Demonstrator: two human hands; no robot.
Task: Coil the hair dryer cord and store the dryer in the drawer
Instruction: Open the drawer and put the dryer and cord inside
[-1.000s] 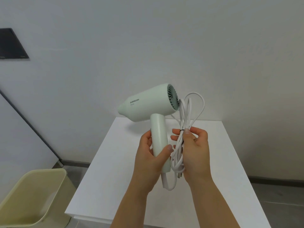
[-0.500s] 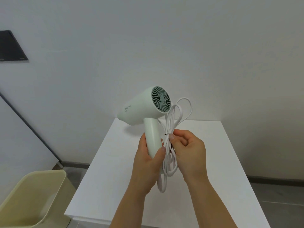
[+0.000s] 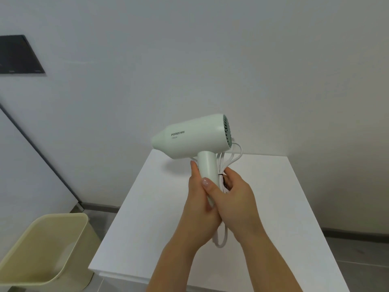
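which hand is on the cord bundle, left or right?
The right hand, fingers curled round the white cord beside the handle; the left hand grips the dryer handle itself.

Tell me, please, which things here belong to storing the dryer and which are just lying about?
Job: dryer, its handle gripped by the left hand; bundled cord, held by the right hand.
Lying about: bin; dark wall panel; white table, no drawer showing.

Left hand (image 3: 197, 209) grips hair dryer (image 3: 195, 138) handle; right hand (image 3: 235, 201) holds coiled cord (image 3: 234, 157) alongside.
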